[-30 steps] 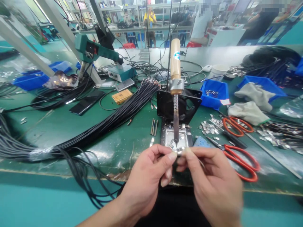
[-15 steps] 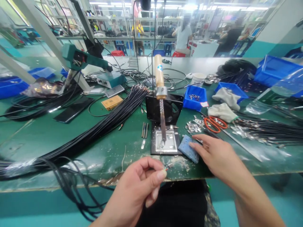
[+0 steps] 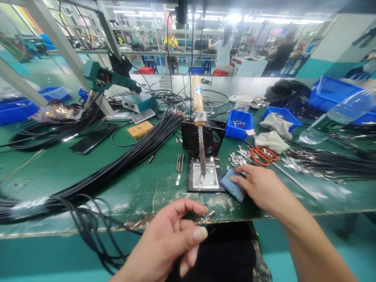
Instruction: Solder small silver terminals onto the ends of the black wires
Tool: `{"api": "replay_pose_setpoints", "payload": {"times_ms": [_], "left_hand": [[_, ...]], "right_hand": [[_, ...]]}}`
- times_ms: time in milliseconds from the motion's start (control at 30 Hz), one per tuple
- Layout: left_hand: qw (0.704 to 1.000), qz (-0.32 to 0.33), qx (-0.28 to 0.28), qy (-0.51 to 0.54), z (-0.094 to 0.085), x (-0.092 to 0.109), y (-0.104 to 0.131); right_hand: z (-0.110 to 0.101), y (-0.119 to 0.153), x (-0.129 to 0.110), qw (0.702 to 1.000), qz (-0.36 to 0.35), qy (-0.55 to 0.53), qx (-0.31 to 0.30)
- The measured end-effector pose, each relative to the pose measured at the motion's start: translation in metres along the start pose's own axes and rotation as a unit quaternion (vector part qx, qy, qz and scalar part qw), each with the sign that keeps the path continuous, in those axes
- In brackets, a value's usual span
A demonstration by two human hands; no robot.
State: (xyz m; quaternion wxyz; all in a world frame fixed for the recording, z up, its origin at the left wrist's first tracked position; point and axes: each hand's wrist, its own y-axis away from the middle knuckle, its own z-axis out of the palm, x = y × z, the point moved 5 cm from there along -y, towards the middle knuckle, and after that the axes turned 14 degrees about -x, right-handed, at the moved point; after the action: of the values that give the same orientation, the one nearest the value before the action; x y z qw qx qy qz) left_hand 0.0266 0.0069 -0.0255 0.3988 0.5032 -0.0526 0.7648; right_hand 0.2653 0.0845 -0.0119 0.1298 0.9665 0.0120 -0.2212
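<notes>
Low at the table's front edge, my left hand (image 3: 179, 235) holds a thin wire end with coloured strands and a small metal connector (image 3: 210, 214) between thumb and fingers. My right hand (image 3: 261, 188) has its thumb and fingertips on the blue sponge (image 3: 233, 185); whether a small item is also held there is hidden. A soldering iron (image 3: 198, 98) with a wooden handle points tip down over a metal tray (image 3: 205, 184) on a black base. Behind it stands a black fan (image 3: 216, 137). Small metal connectors (image 3: 238, 156) lie scattered beyond the sponge.
A bundle of black cables (image 3: 123, 164) crosses the left side. Orange-handled scissors (image 3: 263, 155), gloves (image 3: 272, 141), a blue bin (image 3: 240, 124) and a plastic bottle (image 3: 326, 121) lie right. Phone (image 3: 94, 138) and yellow box (image 3: 140, 129) sit left. People are in the background.
The left thumb has lowered away from the index finger, showing more of the connector and coloured wires. The right hand has shifted slightly left and up. The camera view has shifted a little.
</notes>
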Motion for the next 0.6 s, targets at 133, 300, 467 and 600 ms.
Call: {"api": "replay_pose_setpoints", "payload": {"times_ms": [133, 300, 467, 600], "left_hand": [[1.0, 0.0, -0.008, -0.003, 0.0, -0.002, 0.003], [1.0, -0.003, -0.019, -0.003, 0.0, -0.004, 0.003], [0.999, -0.013, -0.046, 0.009, 0.001, -0.001, 0.003], [0.998, -0.009, -0.062, 0.014, 0.001, 0.0, 0.005]], "right_hand": [[0.001, -0.007, -0.001, 1.0, -0.005, -0.005, -0.013], [-0.002, -0.014, 0.001, 0.999, -0.005, -0.036, -0.025], [-0.019, 0.006, 0.006, 0.996, -0.015, -0.087, -0.006], [-0.019, 0.031, -0.003, 0.969, -0.036, -0.242, -0.022]]}}
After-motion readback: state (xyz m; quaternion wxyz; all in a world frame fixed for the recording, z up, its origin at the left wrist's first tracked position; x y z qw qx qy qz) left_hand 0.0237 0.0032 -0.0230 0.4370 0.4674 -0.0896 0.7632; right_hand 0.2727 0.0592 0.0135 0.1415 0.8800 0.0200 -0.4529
